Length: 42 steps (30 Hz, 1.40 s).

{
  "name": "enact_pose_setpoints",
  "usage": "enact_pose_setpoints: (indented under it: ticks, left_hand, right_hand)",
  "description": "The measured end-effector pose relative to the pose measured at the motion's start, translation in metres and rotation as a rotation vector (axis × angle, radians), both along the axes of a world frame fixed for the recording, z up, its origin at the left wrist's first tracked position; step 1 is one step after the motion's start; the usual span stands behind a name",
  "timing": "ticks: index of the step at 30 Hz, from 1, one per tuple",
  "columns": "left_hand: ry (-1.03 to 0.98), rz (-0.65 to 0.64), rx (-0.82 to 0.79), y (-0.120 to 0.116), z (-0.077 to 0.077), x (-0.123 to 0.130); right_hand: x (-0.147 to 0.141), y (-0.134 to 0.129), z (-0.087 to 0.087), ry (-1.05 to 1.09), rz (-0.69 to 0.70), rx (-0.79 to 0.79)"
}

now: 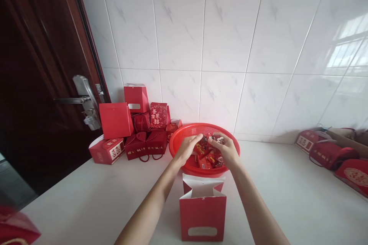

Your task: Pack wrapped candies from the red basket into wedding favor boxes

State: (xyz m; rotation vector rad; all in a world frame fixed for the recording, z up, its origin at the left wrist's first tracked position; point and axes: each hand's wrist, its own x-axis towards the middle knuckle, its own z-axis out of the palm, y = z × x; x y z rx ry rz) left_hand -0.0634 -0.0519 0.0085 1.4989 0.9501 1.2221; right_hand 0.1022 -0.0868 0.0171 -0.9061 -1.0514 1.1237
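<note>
A red plastic basket with perforated sides holds wrapped candies in red, yellow and dark wrappers. Over its left part is my left hand, fingers outstretched, with no candy visibly gripped. My right hand reaches in from the right, its thumb and fingers closed around a few wrapped candies near the middle. Some of its fingers are hidden. Directly in front of the basket stands a red paper gift box, its top open and its white inside showing. Both forearms pass either side of this box without touching it.
Several red gift boxes are stacked at the left by the tiled wall. More red boxes lie at the right edge. A blurred red box sits near left. Beyond the white tabletop is a dark door.
</note>
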Motion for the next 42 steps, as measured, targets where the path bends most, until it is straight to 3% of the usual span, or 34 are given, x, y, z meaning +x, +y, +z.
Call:
enact_pose_setpoints:
  ticks: [3, 7, 13, 17, 21, 25, 28, 31, 34, 37, 42]
  left_hand:
    - [0.031, -0.077, 0.003, 0.002, -0.004, 0.005]
    - [0.039, -0.09, 0.112, 0.006, -0.008, 0.005]
    - [0.112, -0.001, 0.192, 0.004, -0.005, 0.003]
    - [0.121, -0.016, 0.244, 0.001, 0.0, 0.002]
    - [0.099, -0.032, 0.306, -0.004, 0.01, 0.0]
    - [0.086, 0.008, 0.281, -0.01, 0.025, -0.011]
    - [0.05, 0.047, 0.258, -0.016, 0.038, -0.023]
    - [0.056, 0.083, 0.293, -0.024, 0.051, -0.034]
    - [0.066, 0.058, 0.323, -0.034, 0.061, -0.04]
    - [0.046, 0.004, 0.34, -0.044, 0.067, -0.039]
    - [0.05, -0.046, 0.351, -0.054, 0.072, -0.035]
  right_hand:
    - [-0.002, 0.004, -0.007, -0.078, 0.007, 0.006]
    - [-0.002, 0.005, -0.008, -0.152, -0.014, 0.045]
    - [-0.001, 0.003, -0.001, -0.201, -0.02, 0.085]
    - [0.0, -0.001, 0.002, -0.165, 0.002, 0.121]
    - [0.002, -0.007, 0.01, -0.141, -0.002, 0.159]
    - [0.007, -0.025, 0.031, -0.233, -0.005, 0.204]
    - [0.011, -0.053, 0.051, -0.334, 0.171, 0.249]
    - [0.01, -0.081, 0.066, -0.627, 0.318, 0.316]
    - [0.005, -0.097, 0.068, -0.896, 0.368, 0.371]
    - [-0.001, -0.099, 0.064, -1.058, 0.317, 0.426]
    - [-0.003, -0.097, 0.063, -1.037, 0.208, 0.438]
